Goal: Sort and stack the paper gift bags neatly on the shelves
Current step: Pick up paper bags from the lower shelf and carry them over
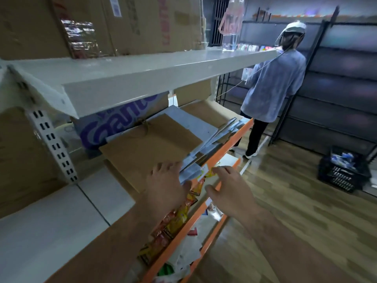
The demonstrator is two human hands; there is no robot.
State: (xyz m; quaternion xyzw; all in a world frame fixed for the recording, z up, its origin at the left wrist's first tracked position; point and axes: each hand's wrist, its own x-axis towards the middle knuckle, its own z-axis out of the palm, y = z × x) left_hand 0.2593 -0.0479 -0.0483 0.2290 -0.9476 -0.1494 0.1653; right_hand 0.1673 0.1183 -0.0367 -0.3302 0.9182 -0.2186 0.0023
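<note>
One long white metal upper shelf (142,78) runs overhead, stacked with brown cardboard cartons (142,21). One person in a pale blue shirt (273,84) stands at the dark racks beyond, back turned. On the orange-fronted middle shelf (228,147), one flat brown kraft paper gift bag (146,146) tops the pile near the front edge. A fan of grey paper bags (204,152) splays out beneath it, too overlapped to count. One black plastic crate (342,172) sits on the floor. Two hands are in: the left hand (165,184) lies on the brown bag's near corner, fingers spread wide. The right hand (230,186) is at the front edge by one yellow label (204,172), fingers bent; I cannot tell whether it grips.
</note>
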